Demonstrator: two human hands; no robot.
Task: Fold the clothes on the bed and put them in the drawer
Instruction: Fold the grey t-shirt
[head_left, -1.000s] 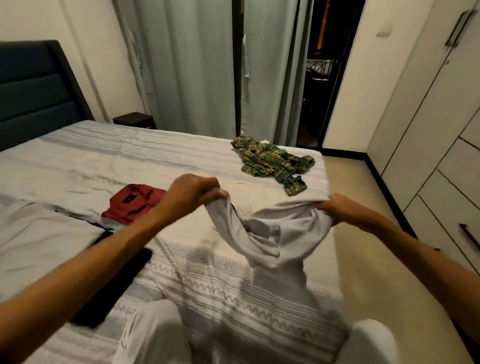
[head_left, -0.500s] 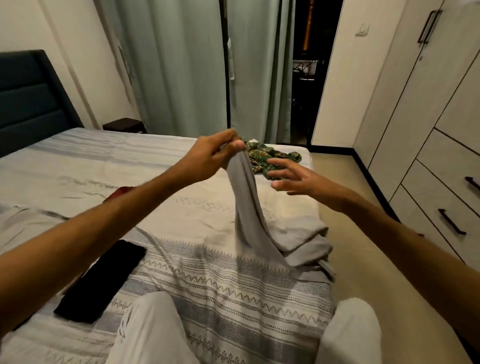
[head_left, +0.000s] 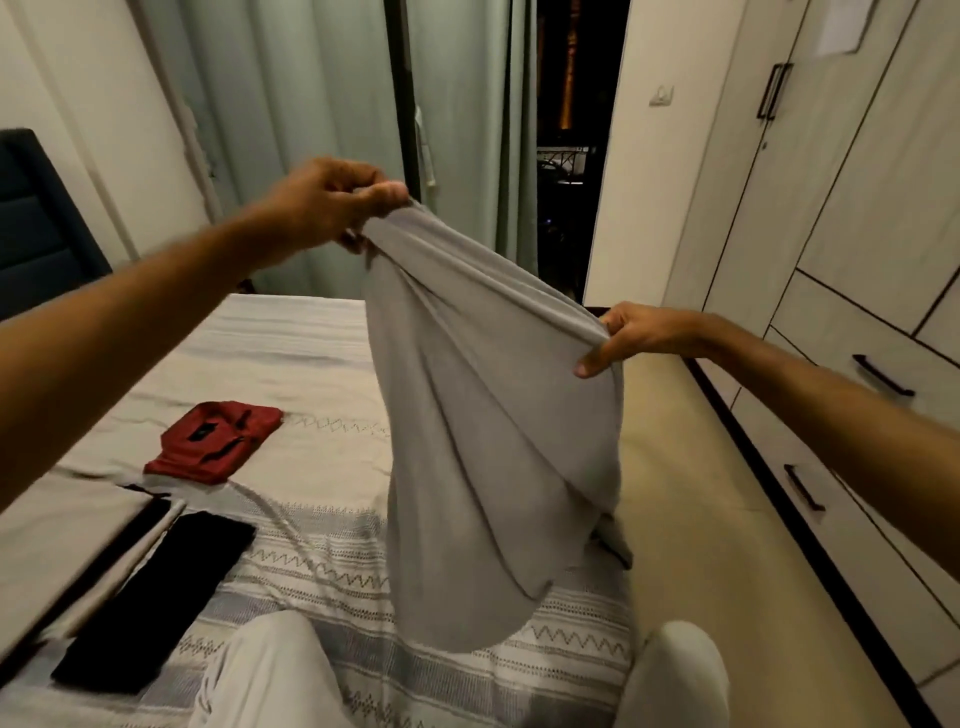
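A grey garment (head_left: 483, 431) hangs in the air over the bed (head_left: 322, 467), stretched between both hands. My left hand (head_left: 332, 202) pinches its top edge, raised high at centre left. Lower and to the right, my right hand (head_left: 631, 332) grips the other edge. The cloth's bottom hangs down to just above the striped cover near my knees. A folded red shirt (head_left: 215, 441) lies on the bed to the left. The wardrobe's drawers (head_left: 852, 374) with dark handles stand shut at the right. The green plaid garment seen earlier is hidden behind the grey cloth.
A flat black item (head_left: 156, 597) lies on the bed at lower left, beside a pale folded cloth (head_left: 67, 540). My legs in light trousers (head_left: 265, 675) rest at the bed's near end. A strip of floor (head_left: 691, 519) runs between bed and wardrobe. Curtains (head_left: 311, 104) hang behind.
Both hands have lifted the grey garment off the bed and spread it. My right hand, open half a second ago, now grips its right edge. The left hand rose higher.
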